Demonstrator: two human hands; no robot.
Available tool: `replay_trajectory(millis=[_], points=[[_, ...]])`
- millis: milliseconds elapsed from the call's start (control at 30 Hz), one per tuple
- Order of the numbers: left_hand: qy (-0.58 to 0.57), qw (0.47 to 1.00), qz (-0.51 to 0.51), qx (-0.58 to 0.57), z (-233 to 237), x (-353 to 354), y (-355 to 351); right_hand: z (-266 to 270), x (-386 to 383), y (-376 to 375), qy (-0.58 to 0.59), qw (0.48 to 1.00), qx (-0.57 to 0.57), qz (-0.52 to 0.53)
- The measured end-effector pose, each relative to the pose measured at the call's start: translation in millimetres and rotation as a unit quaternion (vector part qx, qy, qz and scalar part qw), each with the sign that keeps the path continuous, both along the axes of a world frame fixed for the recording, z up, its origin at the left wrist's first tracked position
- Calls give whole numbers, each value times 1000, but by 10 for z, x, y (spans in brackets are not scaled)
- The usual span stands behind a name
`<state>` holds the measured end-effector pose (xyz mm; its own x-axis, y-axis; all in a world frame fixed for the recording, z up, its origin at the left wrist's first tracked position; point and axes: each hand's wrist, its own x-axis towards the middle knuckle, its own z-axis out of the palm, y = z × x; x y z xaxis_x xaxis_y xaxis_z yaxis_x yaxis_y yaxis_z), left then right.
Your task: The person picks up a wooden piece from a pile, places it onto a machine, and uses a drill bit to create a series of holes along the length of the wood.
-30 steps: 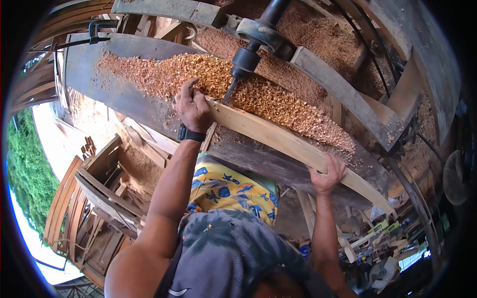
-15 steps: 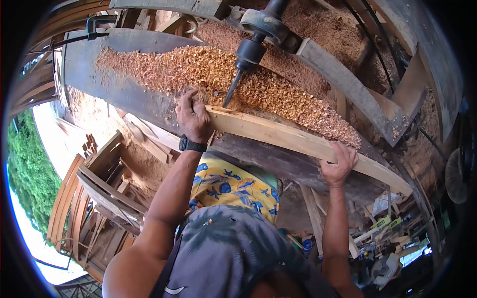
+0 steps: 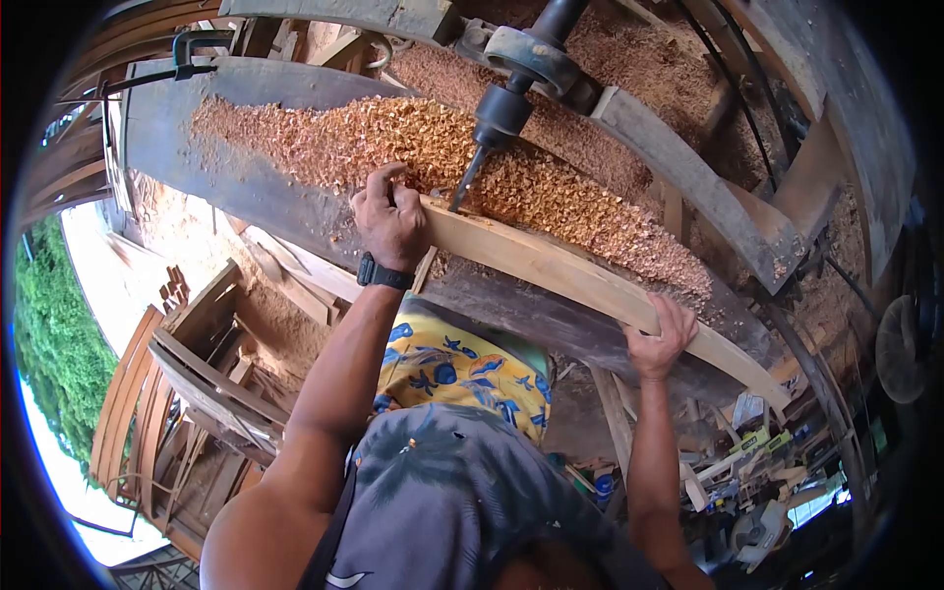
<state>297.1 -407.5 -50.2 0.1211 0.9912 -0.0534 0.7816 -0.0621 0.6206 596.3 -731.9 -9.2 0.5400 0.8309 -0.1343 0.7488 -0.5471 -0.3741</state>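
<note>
A long, slightly curved wooden piece (image 3: 551, 267) lies slantwise over the dark work table (image 3: 285, 202). My left hand (image 3: 390, 218), with a watch at the wrist, is wrapped round its left end. Farther right along the piece, my right hand (image 3: 664, 337) grips it with the fingers over the top. A drill bit (image 3: 468, 179) in a dark chuck (image 3: 502, 113) points down at the left end of the wood, just right of my left hand. Its tip meets the upper edge there; whether it is inside the wood I cannot tell.
Wood chips (image 3: 413, 133) are heaped behind the piece. A clamp (image 3: 185, 54) sits at the table's far left. A curved grey beam (image 3: 678, 162) stands behind at the right. Wooden frames (image 3: 221, 369) lie at the lower left, and cluttered tools (image 3: 762, 531) at the lower right.
The wooden piece's right end has moved left and toward me, and my right hand has shifted slightly left with it. My left hand has moved a little right and up. The drill appears slightly lower.
</note>
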Motion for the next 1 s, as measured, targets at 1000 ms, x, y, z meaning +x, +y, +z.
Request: replay_trajectory(millis=[1000], points=[[-9,1000,-13,-21,-50,34,187,-57,56,73,7,1000,0,3]])
